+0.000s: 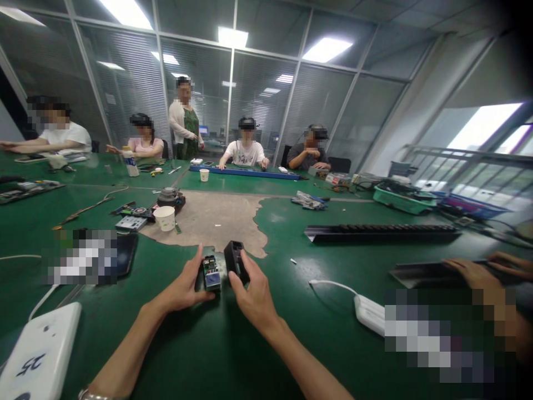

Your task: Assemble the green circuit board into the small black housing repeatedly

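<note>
Above the green table [266, 333], my left hand [183, 291] grips a small circuit board [211, 266] by its edges, thumb below and fingers on the left side. A pale bluish rectangular part sits at the board's near end. Close beside it, my right hand [257, 294] holds a black plastic case [233, 253], tilted, with its hollow side partly showing. A narrow gap separates the case and the board. My fingers hide part of the case's right side.
Ahead lies a bare brown patch [216, 216] with a paper cup [164, 218] and electronic parts. A black channel strip [383, 233] lies at right, near a white power bank [368, 314]. Another person's hands [470, 272] are at far right. A white device [41, 350] lies left. Several people sit opposite.
</note>
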